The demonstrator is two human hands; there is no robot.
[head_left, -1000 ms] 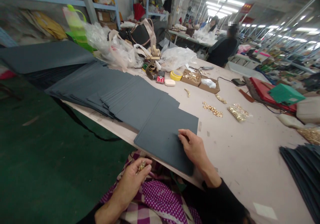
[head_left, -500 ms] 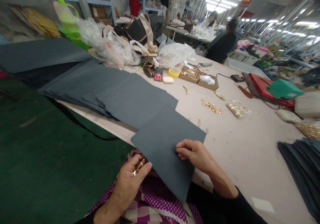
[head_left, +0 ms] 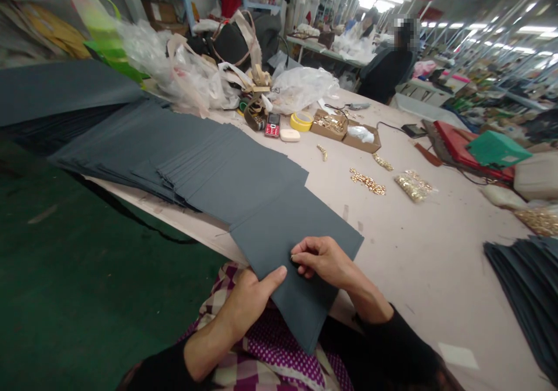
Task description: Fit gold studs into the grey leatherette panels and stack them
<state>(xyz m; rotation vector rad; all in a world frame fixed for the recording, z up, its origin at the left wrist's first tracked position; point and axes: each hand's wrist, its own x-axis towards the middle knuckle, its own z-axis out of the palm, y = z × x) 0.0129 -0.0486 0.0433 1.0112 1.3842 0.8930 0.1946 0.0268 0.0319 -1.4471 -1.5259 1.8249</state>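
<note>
A dark grey sheet-like panel hangs partly over the table's near edge, toward my lap. My left hand grips its left edge, thumb on top and the other fingers hidden underneath. Over the middle of the panel, my right hand has thumb and index finger pinched together on a tiny piece, too small to name. Whether that piece touches the panel I cannot tell. Loose gold metal fittings lie on the table beyond, beside a clear bag of more gold fittings.
Overlapping grey panels spread along the left, with another stack at the right. Farther back are cardboard trays, yellow tape, a red phone and plastic bags. A person sits beyond the table.
My left hand, which held gold fittings below the panel's edge, has moved up and right onto the panel, its thumb now on top. My right hand has shifted slightly left.
</note>
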